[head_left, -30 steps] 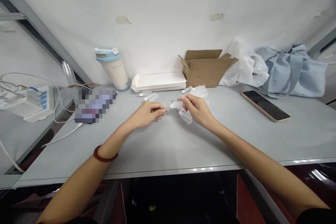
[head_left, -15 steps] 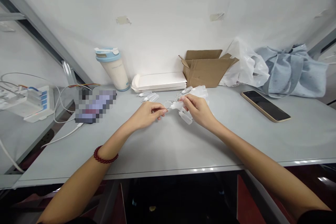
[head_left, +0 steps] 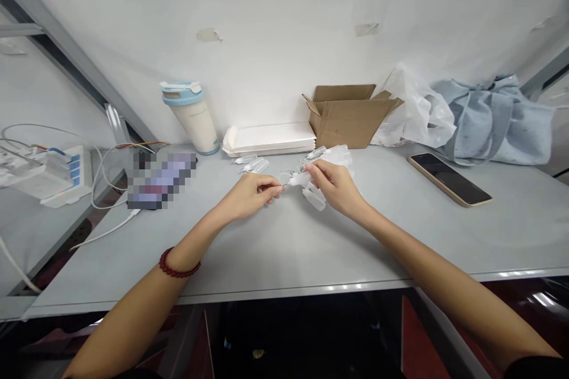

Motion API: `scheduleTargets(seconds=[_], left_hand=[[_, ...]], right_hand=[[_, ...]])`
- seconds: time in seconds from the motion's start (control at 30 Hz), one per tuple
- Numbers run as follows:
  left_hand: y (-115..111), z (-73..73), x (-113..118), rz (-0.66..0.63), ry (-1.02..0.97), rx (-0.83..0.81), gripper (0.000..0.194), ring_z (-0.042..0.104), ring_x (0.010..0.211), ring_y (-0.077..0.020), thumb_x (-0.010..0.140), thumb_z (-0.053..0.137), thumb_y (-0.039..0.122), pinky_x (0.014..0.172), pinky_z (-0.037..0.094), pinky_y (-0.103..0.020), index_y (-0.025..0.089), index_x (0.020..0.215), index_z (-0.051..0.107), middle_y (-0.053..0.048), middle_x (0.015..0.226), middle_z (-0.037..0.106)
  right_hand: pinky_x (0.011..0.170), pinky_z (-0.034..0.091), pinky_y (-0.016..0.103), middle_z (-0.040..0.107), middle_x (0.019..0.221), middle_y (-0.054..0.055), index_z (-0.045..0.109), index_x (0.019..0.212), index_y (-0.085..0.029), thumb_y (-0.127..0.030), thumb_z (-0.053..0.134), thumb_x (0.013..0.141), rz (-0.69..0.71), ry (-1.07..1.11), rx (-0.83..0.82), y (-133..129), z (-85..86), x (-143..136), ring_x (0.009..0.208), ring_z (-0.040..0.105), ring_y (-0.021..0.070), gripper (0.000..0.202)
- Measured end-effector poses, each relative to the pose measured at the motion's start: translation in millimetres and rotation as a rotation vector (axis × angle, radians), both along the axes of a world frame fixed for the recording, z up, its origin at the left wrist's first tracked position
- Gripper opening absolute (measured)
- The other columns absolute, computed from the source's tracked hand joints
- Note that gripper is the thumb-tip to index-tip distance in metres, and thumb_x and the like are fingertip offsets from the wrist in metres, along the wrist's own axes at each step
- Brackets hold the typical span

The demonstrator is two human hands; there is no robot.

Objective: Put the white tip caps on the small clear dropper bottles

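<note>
My right hand (head_left: 331, 185) pinches a small translucent plastic bottle (head_left: 300, 179) with a narrow nozzle that points left. At the nozzle end, my left hand (head_left: 252, 195) is closed, thumb against forefinger, on a thin wire-like piece (head_left: 286, 184) whose far end is hidden by the fingers. A fine loop shows just above it. Another such bottle (head_left: 314, 198) lies on the table under my right hand. More of these bottles (head_left: 336, 154) are heaped behind that hand, partly covered by it. Several others (head_left: 254, 164) lie behind my left hand.
A white flat stack (head_left: 271, 140), an open cardboard box (head_left: 351, 121) and a plastic bag (head_left: 415, 109) stand along the wall. A tumbler (head_left: 193, 118) is at left, near a blurred-out phone (head_left: 164, 182). On the right are a phone (head_left: 448, 179) and a blue cloth bag (head_left: 502, 121).
</note>
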State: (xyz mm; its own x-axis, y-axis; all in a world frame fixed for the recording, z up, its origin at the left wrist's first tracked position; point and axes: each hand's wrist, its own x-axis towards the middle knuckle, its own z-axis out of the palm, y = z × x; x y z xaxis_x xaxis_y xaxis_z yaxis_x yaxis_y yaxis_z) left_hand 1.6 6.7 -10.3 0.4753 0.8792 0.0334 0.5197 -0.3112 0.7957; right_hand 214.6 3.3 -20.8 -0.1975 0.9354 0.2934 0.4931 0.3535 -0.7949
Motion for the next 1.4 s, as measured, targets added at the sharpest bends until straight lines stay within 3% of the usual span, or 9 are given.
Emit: scheduleTargets(seconds=[0.53, 1.23, 1.4], left_hand=[[-1, -12.6, 3, -0.028, 0.036, 0.071, 0.025, 0.062, 0.06, -0.0142, 0.086, 0.052, 0.032, 0.061, 0.046, -0.025, 0.017, 0.073, 0.067, -0.002, 0.07, 0.067], [-6, -18.2, 8, 0.051, -0.026, 0.088, 0.022, 0.061, 0.058, -0.0137, 0.085, 0.053, 0.03, 0.06, 0.049, -0.025, 0.016, 0.072, 0.065, -0.003, 0.07, 0.068], [-3, -16.7, 7, 0.123, -0.075, 0.053, 0.018, 0.063, 0.058, -0.0152, 0.08, 0.059, 0.032, 0.06, 0.05, -0.027, 0.016, 0.079, 0.068, -0.003, 0.069, 0.068]], right_hand=[[0.057, 0.027, 0.027, 0.035, 0.054, -0.005, 0.035, 0.062, -0.022, -0.034, 0.04, 0.095, 0.091, -0.086, 0.025, 0, -4.3, -2, 0.054, 0.033, 0.011, 0.035], [0.06, 0.033, 0.027, 0.046, 0.058, -0.002, 0.045, 0.07, -0.021, -0.033, 0.037, 0.095, 0.057, -0.077, 0.026, 0, -13.0, -5, 0.056, 0.043, 0.0127, 0.029], [0.058, 0.032, 0.027, 0.044, 0.055, -0.002, 0.041, 0.063, -0.021, -0.037, 0.039, 0.095, 0.023, -0.014, 0.026, 1, -9.4, -5, 0.054, 0.04, 0.0118, 0.036]])
